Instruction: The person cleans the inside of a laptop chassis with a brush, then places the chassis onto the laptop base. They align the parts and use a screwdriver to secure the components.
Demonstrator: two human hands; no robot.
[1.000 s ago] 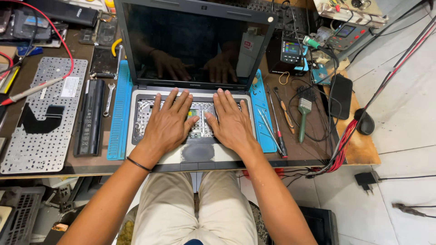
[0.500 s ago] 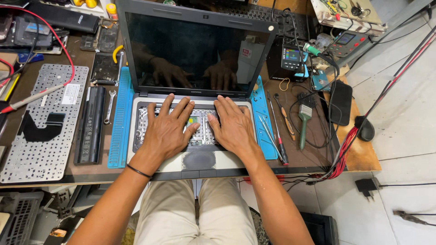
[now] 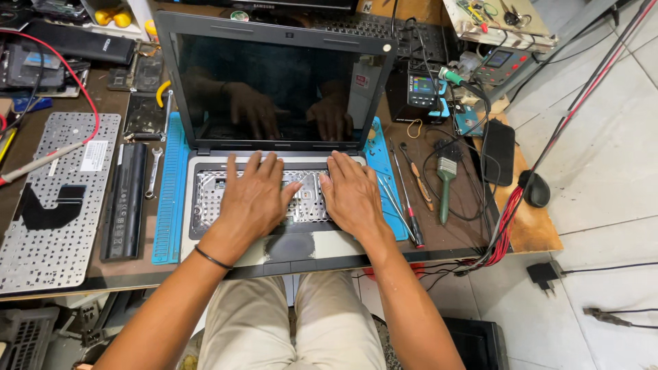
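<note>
While both hands' fingers lie spread on the laptop (image 3: 274, 171) — cluttered workbench (image 3: 528, 233), tiled floor (image 3: 603, 178).

The laptop (image 3: 274, 137) stands on a mat (image 3: 171, 199) at the workbench's front edge. Left of the laptop lie a battery (image 3: 125, 202) and, farther left, a detached keyboard (image 3: 58, 205). Right of the laptop lie screwdrivers (image 3: 408, 195) and a brush (image 3: 445, 181); behind these stands a meter (image 3: 423, 89).

Silver laptop (image 3: 274, 147), blue mat (image 3: 170, 192), seemingly green-handled brush (image 3: 446, 181).
</note>
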